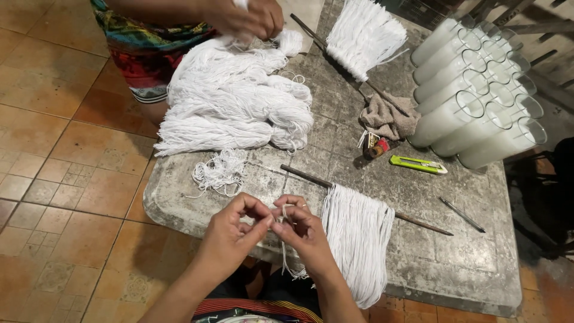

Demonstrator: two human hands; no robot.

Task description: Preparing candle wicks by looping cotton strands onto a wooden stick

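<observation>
As both grips pinched one string (286, 239) taut for working, the left hand (230, 230) met the right hand (305, 230) at lower centre of the frame.

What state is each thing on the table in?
left hand: pinching white string
right hand: pinching white string
strings on stick: hanging off table edge
utility knife: lying flat
glass candles: filled, upright
yarn skeins: piled, another person's hand on them
</observation>
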